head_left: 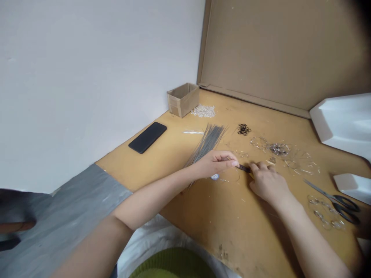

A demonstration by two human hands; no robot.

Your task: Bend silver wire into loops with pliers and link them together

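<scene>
My left hand (223, 162) is closed in a pinch at the middle of the table, with a thin wire between its fingertips. Just to its right, my right hand (265, 177) curls around a small dark tool (244, 168), whose tip reaches the left fingertips. Under my left wrist lies a bundle of grey wires (210, 139). A small blue-and-white round item (215, 177) is partly covered by my left hand. A thin wire loop (236, 177) hangs or lies below the hands; which one I cannot tell.
On the table (185, 150) are a black phone (147, 137), a cardboard box (183, 101), clear beads (203, 111), black rings (244, 129), tangled wire pieces (279, 149), scissors (333, 197) and a beaded strand (323, 216). White foam blocks (344, 119) stand right. Part of a person (19, 227) shows at far left.
</scene>
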